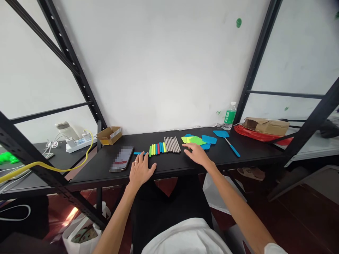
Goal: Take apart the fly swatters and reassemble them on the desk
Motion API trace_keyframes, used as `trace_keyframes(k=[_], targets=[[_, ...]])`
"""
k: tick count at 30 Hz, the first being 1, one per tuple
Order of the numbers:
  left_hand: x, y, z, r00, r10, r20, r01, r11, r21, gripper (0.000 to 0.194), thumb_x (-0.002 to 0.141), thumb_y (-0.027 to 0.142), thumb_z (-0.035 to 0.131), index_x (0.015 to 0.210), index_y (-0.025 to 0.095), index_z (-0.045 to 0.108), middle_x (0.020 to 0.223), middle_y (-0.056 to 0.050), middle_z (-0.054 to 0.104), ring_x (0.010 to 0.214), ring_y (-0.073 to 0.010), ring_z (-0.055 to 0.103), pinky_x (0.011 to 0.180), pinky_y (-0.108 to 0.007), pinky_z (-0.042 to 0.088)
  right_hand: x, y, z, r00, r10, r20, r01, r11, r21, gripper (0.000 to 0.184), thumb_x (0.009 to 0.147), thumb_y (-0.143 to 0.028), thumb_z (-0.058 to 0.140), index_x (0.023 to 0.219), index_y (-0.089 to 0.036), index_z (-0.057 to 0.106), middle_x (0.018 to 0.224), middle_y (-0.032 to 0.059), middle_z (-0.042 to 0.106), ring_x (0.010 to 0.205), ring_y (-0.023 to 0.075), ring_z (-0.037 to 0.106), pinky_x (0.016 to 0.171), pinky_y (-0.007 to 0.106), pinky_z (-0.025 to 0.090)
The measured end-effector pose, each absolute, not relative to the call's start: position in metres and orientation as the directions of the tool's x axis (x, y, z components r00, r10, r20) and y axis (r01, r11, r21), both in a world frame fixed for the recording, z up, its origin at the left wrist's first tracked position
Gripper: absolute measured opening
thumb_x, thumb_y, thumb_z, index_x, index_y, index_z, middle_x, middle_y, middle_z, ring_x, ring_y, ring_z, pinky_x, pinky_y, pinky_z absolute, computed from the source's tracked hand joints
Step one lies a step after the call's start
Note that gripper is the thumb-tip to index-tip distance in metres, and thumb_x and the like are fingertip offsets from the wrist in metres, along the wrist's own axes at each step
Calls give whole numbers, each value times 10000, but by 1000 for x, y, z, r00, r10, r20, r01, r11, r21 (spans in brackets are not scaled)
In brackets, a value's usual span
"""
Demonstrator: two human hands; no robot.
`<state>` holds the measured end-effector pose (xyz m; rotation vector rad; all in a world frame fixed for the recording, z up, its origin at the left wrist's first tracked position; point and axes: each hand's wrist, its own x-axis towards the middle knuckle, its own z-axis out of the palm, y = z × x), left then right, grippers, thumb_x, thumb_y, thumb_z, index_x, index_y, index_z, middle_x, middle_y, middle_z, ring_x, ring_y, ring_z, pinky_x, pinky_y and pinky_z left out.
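From my remote view, two bare forearms reach forward over a black desk (169, 165). The left hand (140, 170) is palm down, thumb apart and fingers slightly spread, its fingertips at the right end of a blue tube (137, 153); I cannot tell how firmly they touch. The right hand (196, 153) angles left, index finger and thumb apart, just beside a row of metal rods (172, 144). Between the hands, coloured tubes (156, 148) stand side by side next to the rods. Beyond the right hand lie green and blue flat paddle heads (209, 139), then a blue paddle (221, 133) with its rod and handle attached. The desk's front edge runs just below both hands; a white wall (164, 70) closes the back. A phone (123, 159) bounds the left hand's outer side. Bare desk runs between the hands, in front of the rods, and right of the paddle's handle.
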<state>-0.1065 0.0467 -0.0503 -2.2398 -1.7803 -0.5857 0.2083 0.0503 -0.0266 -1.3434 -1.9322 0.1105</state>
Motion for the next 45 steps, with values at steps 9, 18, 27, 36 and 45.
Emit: trace_keyframes(k=[9, 18, 27, 36, 45], targets=[[-104, 49, -50, 148, 887, 438, 969, -218, 114, 621, 902, 529, 457, 1416, 182, 482, 1498, -130, 457, 1386, -379, 362, 1055, -486, 364, 193, 49, -43, -353, 802, 483, 795, 529, -298, 388, 954, -325, 491, 1312, -256, 623, 1388, 53, 594, 1238, 281, 554, 1050, 480, 415], [-103, 43, -49, 58, 824, 563, 954, -212, 212, 258, 921, 353, 475, 1090, 205, 602, 1085, -113, 612, 1114, -313, 533, 844, -389, 474, 191, 51, -43, -205, 844, 496, 829, 419, -371, 274, 952, -286, 486, 1123, -220, 690, 1173, 78, 687, 1103, 246, 607, 958, 388, 470], [-108, 41, -46, 59, 833, 550, 891, -292, 347, 283, 900, 164, 414, 1107, 233, 595, 1128, -82, 608, 1026, -245, 598, 813, -341, 486, 190, 52, -44, -225, 838, 497, 841, 424, -335, 243, 956, -282, 497, 1107, -230, 680, 1137, 70, 679, 1083, 237, 590, 957, 372, 440], [-108, 39, -44, 45, 850, 525, 895, -267, 356, 356, 843, 104, 411, 1107, 235, 609, 1078, -61, 680, 1006, -255, 599, 760, -337, 469, 187, 50, -44, 102, 891, 443, 935, 67, -349, 320, 910, -441, 580, 687, -212, 604, 810, 70, 663, 816, 229, 635, 643, 281, 425], [-107, 40, -45, 96, 866, 491, 924, -261, 279, 282, 906, 325, 468, 1068, 254, 687, 971, -41, 675, 881, -216, 637, 626, -284, 412, 196, 53, -37, 128, 943, 307, 929, -6, -369, 179, 844, -347, 593, 916, -223, 700, 848, 90, 717, 812, 255, 657, 622, 286, 385]])
